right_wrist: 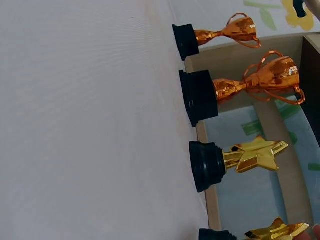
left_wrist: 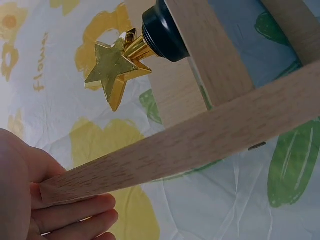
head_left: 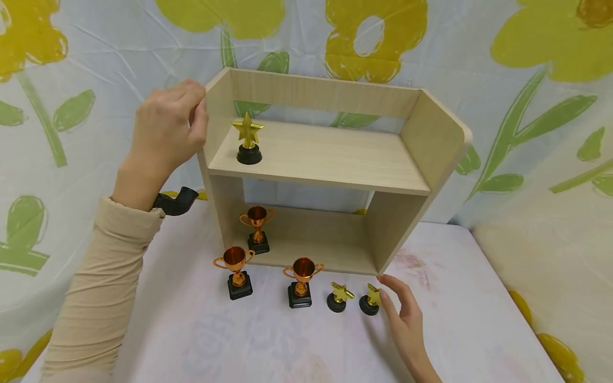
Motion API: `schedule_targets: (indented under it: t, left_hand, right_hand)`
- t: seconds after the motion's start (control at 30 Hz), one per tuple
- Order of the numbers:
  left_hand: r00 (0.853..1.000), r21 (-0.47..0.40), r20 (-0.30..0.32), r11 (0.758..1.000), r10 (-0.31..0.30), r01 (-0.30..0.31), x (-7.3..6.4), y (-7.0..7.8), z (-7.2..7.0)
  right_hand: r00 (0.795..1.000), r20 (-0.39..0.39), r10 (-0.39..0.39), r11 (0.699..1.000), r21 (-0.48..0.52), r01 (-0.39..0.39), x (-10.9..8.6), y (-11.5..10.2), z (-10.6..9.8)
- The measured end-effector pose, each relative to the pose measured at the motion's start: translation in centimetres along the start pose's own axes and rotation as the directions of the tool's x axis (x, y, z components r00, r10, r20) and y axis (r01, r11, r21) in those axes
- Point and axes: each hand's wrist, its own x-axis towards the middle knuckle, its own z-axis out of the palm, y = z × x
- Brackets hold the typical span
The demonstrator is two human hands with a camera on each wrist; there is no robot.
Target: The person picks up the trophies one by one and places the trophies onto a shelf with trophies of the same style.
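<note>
At the top of the wooden shelf's left side panel (left_wrist: 135, 162), my left hand (head_left: 167, 117) grips the edge, its thumb and fingers on opposite faces. Just inside that panel, a gold star trophy (head_left: 248, 139) stands upright on the upper board. My right hand (head_left: 404, 319) reaches to the rightmost star trophy (head_left: 371, 299) on the table, thumb and index finger spread beside the star. In the right wrist view only fingertips (right_wrist: 316, 231) show, right at the star's tip. Another star trophy (head_left: 338, 297) stands to its left.
One bronze cup trophy (head_left: 257, 229) stands on the lower board at the left. Two more cup trophies, a left one (head_left: 237, 271) and a middle one (head_left: 301, 282), stand on the table (head_left: 167, 314) before the shelf. A flower-printed cloth (head_left: 527, 48) hangs behind.
</note>
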Motion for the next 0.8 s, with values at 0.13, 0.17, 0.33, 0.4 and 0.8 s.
schedule_targets:
  t: [0.13,0.17,0.33,0.4,0.8]
  left_hand:
    - [1.0,-0.002,0.006,1.0,-0.013,0.013,0.0,-0.1,0.1]
    - [1.0,-0.003,0.006,1.0,-0.018,0.018,0.0,-0.1,0.1]
    - [1.0,0.001,0.001,1.0,-0.021,0.021,0.0,-0.1,0.2]
    - [1.0,0.003,-0.002,1.0,-0.011,0.011,0.0,0.0,0.1]
    - [0.999,0.026,-0.03,1.0,0.019,-0.018,-0.2,-0.2,0.2]
  right_hand:
    - [1.0,-0.02,0.002,1.0,-0.031,-0.003,0.4,-0.1,0.3]
    - [1.0,-0.028,-0.002,0.999,-0.04,0.0,0.4,-0.2,0.4]
    - [0.997,-0.078,-0.014,0.996,-0.09,0.007,0.3,-0.1,0.7]
    - [0.995,-0.098,-0.018,0.994,-0.11,0.008,0.3,0.0,0.7]
    - [0.991,-0.136,-0.021,0.995,-0.097,0.008,0.2,-2.0,1.4]
